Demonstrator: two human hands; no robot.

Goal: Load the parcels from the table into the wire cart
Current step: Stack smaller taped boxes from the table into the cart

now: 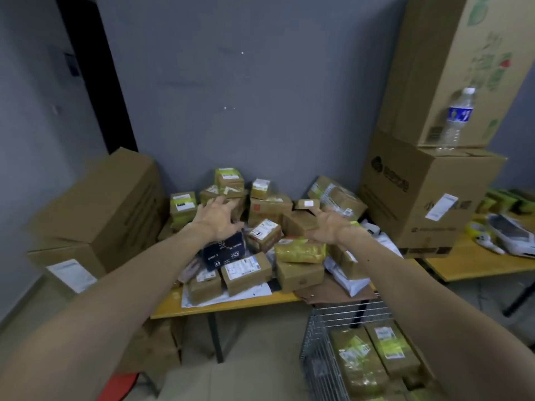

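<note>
Reaching over piled parcels [246,267] — left hand [220,218], right hand [324,227], outspread

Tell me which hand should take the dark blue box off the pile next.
Left, probably. The left hand is spread open right by the dark blue box, while the right hand reaches over brown parcels farther right, on the side of the wire cart.

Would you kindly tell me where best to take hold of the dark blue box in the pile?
Probably by its upper end, from above: the dark blue box lies tilted on the pile, its upper end just under the left hand, while brown parcels crowd its lower edge.
</note>
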